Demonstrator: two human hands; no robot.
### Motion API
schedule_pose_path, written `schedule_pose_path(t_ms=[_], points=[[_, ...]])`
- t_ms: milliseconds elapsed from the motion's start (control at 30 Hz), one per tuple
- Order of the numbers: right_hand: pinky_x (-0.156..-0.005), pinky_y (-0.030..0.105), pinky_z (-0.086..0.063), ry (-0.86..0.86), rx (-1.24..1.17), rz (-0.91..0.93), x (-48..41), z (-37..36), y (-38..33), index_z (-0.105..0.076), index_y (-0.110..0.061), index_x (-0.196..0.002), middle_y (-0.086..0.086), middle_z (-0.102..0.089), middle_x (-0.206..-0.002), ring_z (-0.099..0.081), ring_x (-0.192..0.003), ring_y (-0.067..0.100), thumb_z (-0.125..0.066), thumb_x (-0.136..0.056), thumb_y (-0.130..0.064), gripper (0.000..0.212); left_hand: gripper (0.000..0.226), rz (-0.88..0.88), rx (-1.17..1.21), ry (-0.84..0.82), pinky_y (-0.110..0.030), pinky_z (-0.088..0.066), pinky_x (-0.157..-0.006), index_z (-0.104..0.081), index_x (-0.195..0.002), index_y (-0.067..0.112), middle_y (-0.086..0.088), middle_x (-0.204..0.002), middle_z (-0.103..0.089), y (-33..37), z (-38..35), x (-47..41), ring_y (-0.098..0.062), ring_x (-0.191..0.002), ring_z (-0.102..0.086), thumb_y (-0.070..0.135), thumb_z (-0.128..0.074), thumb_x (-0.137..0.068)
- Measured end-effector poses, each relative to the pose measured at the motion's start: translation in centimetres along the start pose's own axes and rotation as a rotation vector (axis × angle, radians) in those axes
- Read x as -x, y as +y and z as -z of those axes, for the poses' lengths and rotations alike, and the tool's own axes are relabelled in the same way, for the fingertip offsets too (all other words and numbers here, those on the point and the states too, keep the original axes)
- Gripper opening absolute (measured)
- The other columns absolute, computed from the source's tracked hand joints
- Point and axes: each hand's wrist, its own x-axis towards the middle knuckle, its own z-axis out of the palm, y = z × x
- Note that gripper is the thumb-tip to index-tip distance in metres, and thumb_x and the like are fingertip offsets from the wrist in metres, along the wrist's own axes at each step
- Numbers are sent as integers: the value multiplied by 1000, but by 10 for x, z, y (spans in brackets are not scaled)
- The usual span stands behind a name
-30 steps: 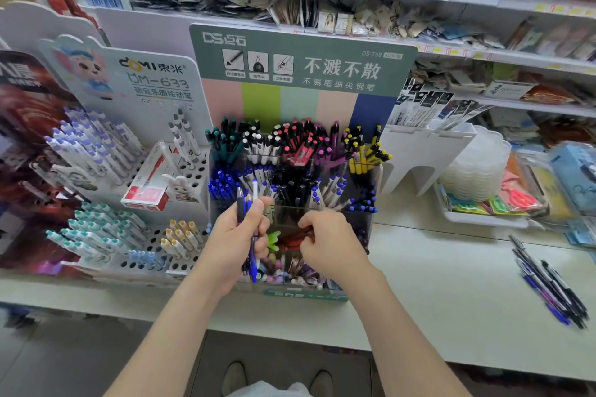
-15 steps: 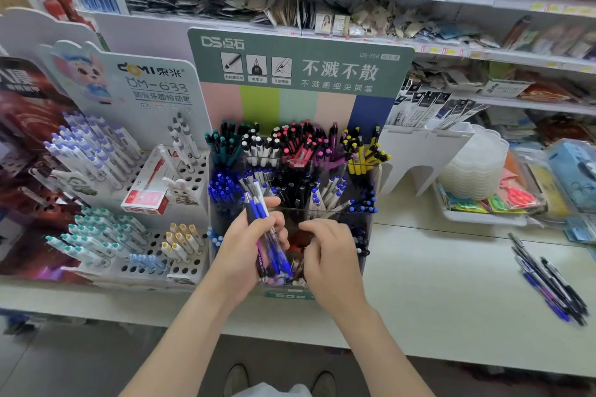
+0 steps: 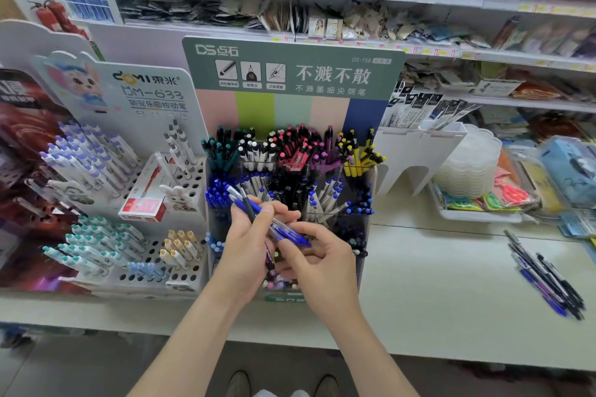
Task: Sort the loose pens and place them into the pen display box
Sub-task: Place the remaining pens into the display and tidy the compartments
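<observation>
- Tabletop [image 3: 435, 284]: white counter carrying the displays. It serves as a holding area for pens not yet sorted.
- Pen display box [image 3: 290, 113]: stands upright at the centre, directly behind both hands. Its clear compartments are grouped by colour, so each pen has a set destination.
- Left hand [image 3: 248, 255]: fingers wrapped round a bundle of blue pens [image 3: 245, 203], thumb across the barrels. It appears to act as a magazine, keeping the stock together in front of the box.
- Right hand [image 3: 322, 261]: fingers curled, thumb and forefinger pinching the lower end of one blue pen [image 3: 290, 234] from the bundle, probably to draw it out singly.
- Loose pens [image 3: 545, 280]: dark and blue, lying in a heap on the tabletop well apart to the right, untouched.
- Change: half a second ago the bundle stood nearly upright and the right hand lay knuckles-up over the front compartment. Now the bundle slants toward the right hand, which has turned to meet it.
</observation>
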Motion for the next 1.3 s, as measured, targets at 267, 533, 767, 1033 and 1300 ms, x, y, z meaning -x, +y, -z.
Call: schedule_pose_path(t_ms=[267,533,767,1033,1300], points=[[-76,34,-62,159,76,106,-7,6,7,-80,-30,-109,-7,-80,-89,-75,-83,13,-72,-101,-17,17,32,68,-5,102,-49,-61,-81,-51,-126,15,-15,-97,-72,1,5,-5,-25,-88,-72,42,-47,-112],[-65,15,-47,48,302,221,-19,-4,1,-77,-31,-123,-11,-75,-90,-65,-71,3,-67,-104,-29,21,23,-51,-28,171,-26,-41,-47,-45,-107,13,-1,-68,-51,12,24,-10,-13,-56,-44,35,-43,-115],[-52,28,-45,66,346,387,-49,-28,-23,-77,-25,-123,-11,-70,-72,-57,-53,11,-66,-105,-28,21,29,-143,-158,355,-26,-28,-41,-56,-104,14,5,-66,-46,33,51,-21,-13,-51,-34,42,-51,-111],[-79,41,-60,-80,903,600,-102,-64,-51,-78,-13,-110,2,-76,-94,-69,-80,17,-60,-102,-24,23,43,-377,-1017,307,-9,-42,-66,-64,-136,36,8,-88,-69,42,85,-36,1,-79,-63,23,-77,-97],[-73,42,-53,-296,1020,511,-127,-92,-64,-57,-17,-111,-2,-59,-82,-58,-79,25,-65,-98,-17,14,43,-515,-1108,289,-32,-60,-76,-62,-143,35,12,-100,-75,32,97,-43,-3,-83,-67,31,-72,-101]])
